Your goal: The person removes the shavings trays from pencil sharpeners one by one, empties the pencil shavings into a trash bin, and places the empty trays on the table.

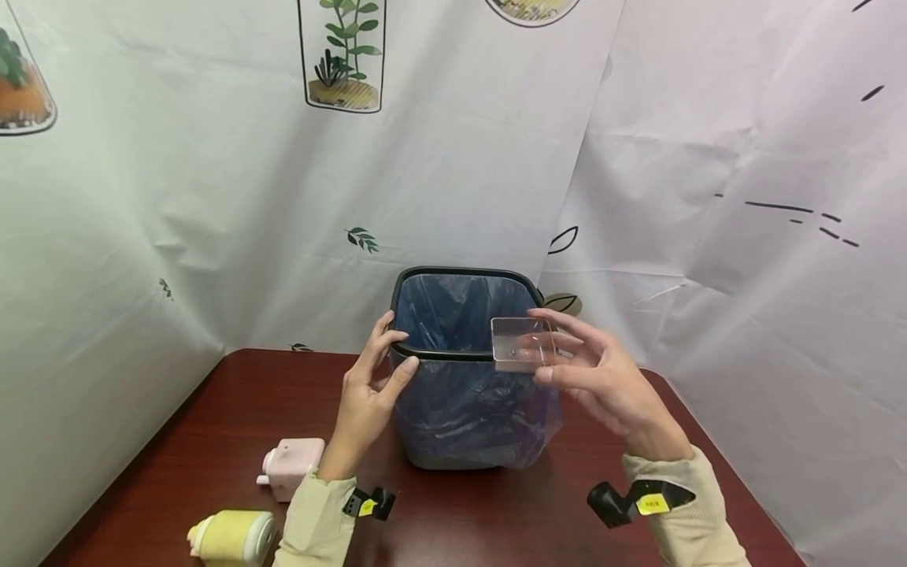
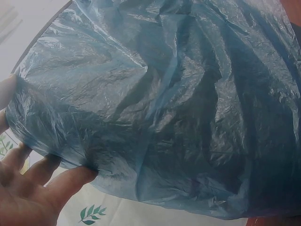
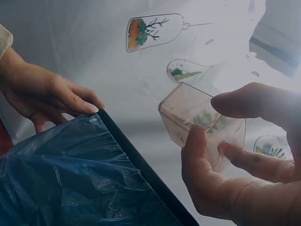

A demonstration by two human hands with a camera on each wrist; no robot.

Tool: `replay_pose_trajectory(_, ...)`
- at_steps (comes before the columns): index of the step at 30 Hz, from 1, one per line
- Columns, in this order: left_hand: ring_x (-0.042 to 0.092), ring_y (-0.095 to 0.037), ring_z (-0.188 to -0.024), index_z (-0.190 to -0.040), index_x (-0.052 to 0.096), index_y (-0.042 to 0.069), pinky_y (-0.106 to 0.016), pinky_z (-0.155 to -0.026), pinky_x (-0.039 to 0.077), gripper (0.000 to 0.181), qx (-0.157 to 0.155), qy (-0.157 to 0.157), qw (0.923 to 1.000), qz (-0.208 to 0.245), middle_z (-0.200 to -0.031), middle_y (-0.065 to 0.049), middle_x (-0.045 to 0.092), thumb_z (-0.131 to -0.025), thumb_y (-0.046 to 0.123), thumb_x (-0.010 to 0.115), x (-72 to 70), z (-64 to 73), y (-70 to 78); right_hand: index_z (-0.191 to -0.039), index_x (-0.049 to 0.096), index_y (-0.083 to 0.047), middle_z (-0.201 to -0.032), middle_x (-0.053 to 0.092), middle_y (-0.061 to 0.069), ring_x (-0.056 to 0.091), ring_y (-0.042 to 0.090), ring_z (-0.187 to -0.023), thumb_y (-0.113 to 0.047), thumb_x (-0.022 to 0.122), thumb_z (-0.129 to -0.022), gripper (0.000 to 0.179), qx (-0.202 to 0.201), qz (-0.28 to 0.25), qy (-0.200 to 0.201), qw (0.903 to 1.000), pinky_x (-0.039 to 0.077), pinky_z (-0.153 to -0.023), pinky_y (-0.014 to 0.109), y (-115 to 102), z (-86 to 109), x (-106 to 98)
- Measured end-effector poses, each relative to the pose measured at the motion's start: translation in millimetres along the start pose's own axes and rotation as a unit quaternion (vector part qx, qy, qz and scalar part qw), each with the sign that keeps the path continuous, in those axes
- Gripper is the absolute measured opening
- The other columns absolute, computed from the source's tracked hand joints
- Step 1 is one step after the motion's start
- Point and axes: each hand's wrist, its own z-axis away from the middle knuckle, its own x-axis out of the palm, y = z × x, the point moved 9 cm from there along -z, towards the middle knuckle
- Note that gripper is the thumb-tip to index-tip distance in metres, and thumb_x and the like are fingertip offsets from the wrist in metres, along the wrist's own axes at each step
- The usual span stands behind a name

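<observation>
A dark trash bin [image 1: 464,356] lined with a blue plastic bag [image 2: 188,103] stands on the table. At its near left corner my left hand [image 1: 372,386] grips the rim, thumb on the near side and fingers along the left edge. My right hand [image 1: 602,374] holds a small clear plastic box [image 1: 512,354] by its right end, between thumb and fingers. In the head view the box overlaps the bin's near rim on the right. The right wrist view shows the box [image 3: 188,113] tilted, with small specks on its walls.
On the reddish-brown table [image 1: 496,524], left of the bin, lie a pink and white pencil sharpener body [image 1: 296,465] and a yellow one [image 1: 234,537], near my left forearm. A white printed curtain [image 1: 248,197] hangs close behind the bin and along both sides.
</observation>
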Motion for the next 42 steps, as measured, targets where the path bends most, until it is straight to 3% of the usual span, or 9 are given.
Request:
replay_pose_trajectory(8, 0.037, -0.03, -0.129, -0.125, 0.049, 0.003, -0.045, -0.08, 0.049, 0.037, -0.003, -0.001, 1.0, 0.003, -0.148, -0.01, 0.027, -0.089, 0.004, 0.058, 0.2, -0.1, -0.6, -0.14, 0.03, -0.002, -0.125, 0.047, 0.026, 0.053, 0.035, -0.113, 0.012, 0.055, -0.081, 0.066, 0.004, -0.005, -0.011, 0.9999, 0.048, -0.085, 0.042, 5.1, 5.0, 4.0)
replay_pose_trajectory(20, 0.036, -0.031, -0.129, -0.125, 0.048, 0.002, -0.04, -0.08, 0.05, 0.038, -0.002, -0.003, 1.0, -0.001, -0.148, -0.011, 0.027, -0.089, 0.004, 0.058, 1.1, -0.2, -0.3, -0.14, 0.032, -0.005, -0.125, 0.048, 0.025, 0.053, 0.036, -0.113, 0.01, 0.054, -0.082, 0.064, 0.011, -0.015, -0.014, 0.9997, 0.049, -0.082, 0.038, 11.5, 9.8, 7.2)
replay_pose_trajectory(28, 0.036, -0.031, -0.129, -0.125, 0.049, 0.002, -0.046, -0.08, 0.049, 0.037, -0.005, 0.0, 1.0, 0.004, -0.148, -0.011, 0.027, -0.089, 0.004, 0.058, -0.5, -0.2, -0.7, -0.14, 0.032, -0.005, -0.124, 0.049, 0.023, 0.052, 0.032, -0.114, 0.01, 0.053, -0.083, 0.063, 0.018, -0.031, -0.017, 0.9992, 0.05, -0.082, 0.038, 20.6, 13.1, 8.3)
replay_pose_trajectory(42, 0.036, -0.031, -0.129, -0.125, 0.048, 0.002, -0.046, -0.08, 0.049, 0.037, -0.006, 0.0, 1.0, 0.0, -0.148, -0.01, 0.027, -0.089, 0.005, 0.058, -0.6, 0.3, -0.1, -0.138, 0.033, -0.003, -0.124, 0.049, 0.024, 0.054, 0.033, -0.112, 0.01, 0.053, -0.083, 0.06, 0.016, -0.034, -0.021, 0.9991, 0.05, -0.081, 0.035, 33.2, 19.2, 4.8)
